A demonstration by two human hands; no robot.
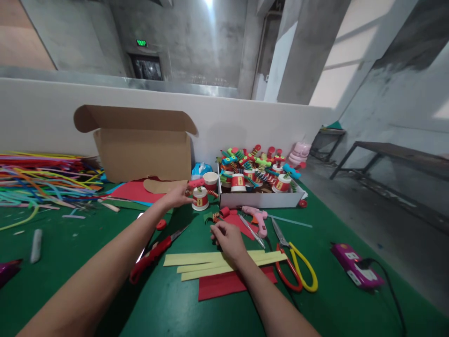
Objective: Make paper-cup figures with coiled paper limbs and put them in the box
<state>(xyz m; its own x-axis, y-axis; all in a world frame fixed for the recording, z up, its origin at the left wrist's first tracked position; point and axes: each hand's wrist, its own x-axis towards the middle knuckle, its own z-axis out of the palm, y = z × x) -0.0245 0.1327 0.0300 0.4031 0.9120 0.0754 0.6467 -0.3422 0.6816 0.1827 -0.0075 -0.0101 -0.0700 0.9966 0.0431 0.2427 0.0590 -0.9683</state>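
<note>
My left hand (178, 196) reaches forward, its fingers closed at the side of a red and white paper cup figure (200, 199). That figure has coiled paper limbs and stands on the green table. My right hand (227, 238) is curled above pale yellow paper strips (206, 264), thumb and fingers drawn together; whatever may be between them is hidden. Just beyond its fingertips lie a green paper piece (208, 217) and a red paper roll (224, 212). Under the yellow strips is a red paper strip (220, 286).
Scissors (294, 262), a pink glue gun (257, 217), a silver pen-like tool (251, 230) and a red-handled knife (154, 255) lie around the hands. Behind stand a white box (261, 201) of finished-looking cup figures and a cardboard box (143, 152). Coloured strips (45, 180) are heaped left; a purple power strip (356, 267) lies right.
</note>
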